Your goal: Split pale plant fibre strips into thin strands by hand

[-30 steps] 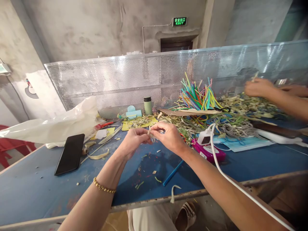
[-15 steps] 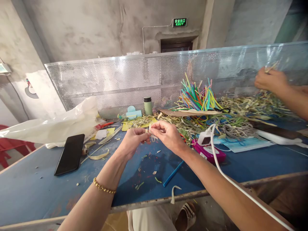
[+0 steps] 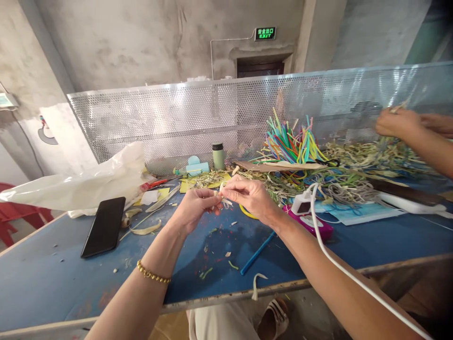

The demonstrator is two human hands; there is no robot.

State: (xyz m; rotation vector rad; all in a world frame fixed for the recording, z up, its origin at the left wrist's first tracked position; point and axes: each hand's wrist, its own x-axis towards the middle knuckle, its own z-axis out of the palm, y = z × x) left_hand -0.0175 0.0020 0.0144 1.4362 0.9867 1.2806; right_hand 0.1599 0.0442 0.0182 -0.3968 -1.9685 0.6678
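While the left hand (image 3: pixel 194 207) and right hand (image 3: pixel 252 197) pinch a small pale strip (image 3: pixel 222 188) above the table (image 3: pixel 46 288), it lies between them, neither hand nearer, its long axis indistinct.

"What does the desk (image 3: pixel 53 283) carry?"
"Black phone (image 3: pixel 103 227), one; green flask (image 3: pixel 218 159), one; blue rod (image 3: pixel 257 253), one."
"Hands?"
"One left hand (image 3: pixel 193 208), one right hand (image 3: pixel 250 196); co-worker's hands (image 3: pixel 399 123), two."
"Bracelets (image 3: pixel 153 273)?"
"One."

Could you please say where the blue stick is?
In the head view, the blue stick lies right of centre on the table, below the right hand.
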